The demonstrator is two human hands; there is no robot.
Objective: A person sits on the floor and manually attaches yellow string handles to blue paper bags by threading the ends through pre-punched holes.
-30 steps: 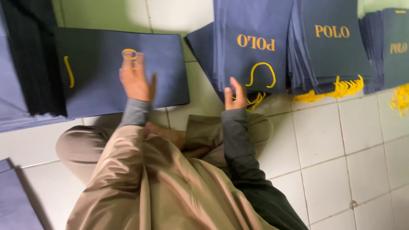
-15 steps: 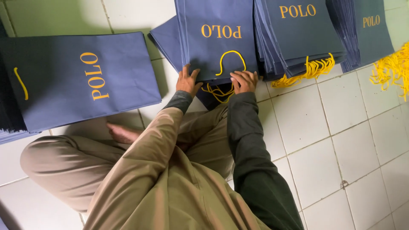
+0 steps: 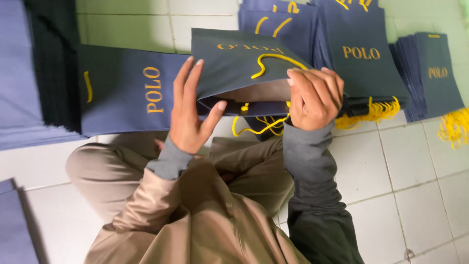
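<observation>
Above the person's lap, the left hand (image 3: 188,115) pinches one mouth corner of a lifted navy paper bag (image 3: 239,68), and the right hand (image 3: 315,98) is curled closed on the other corner. The bag's long axis runs away from the fingers toward the bag stacks (image 3: 361,54) on the tiled floor (image 3: 420,171) beyond.

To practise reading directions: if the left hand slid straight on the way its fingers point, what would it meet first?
The left hand points up-frame along the lifted navy paper bag; beyond its fingertips probably comes bare tiled floor, though depth is unclear.
</observation>
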